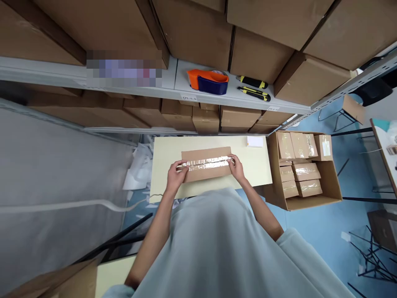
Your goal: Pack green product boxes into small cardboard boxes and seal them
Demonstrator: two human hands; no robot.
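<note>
A flat brown cardboard box lies on the small pale table, with a strip of clear tape running along its top seam. My left hand presses on the box's left end, fingers on the tape's end. At the right end, my right hand rests with fingertips on the tape. Neither hand lifts the box.
A large open carton with several taped small boxes stands right of the table. A white card lies at the table's far right. On the shelf above sit an orange-and-blue tape dispenser and two yellow-black utility knives. Stacked cartons fill the shelves.
</note>
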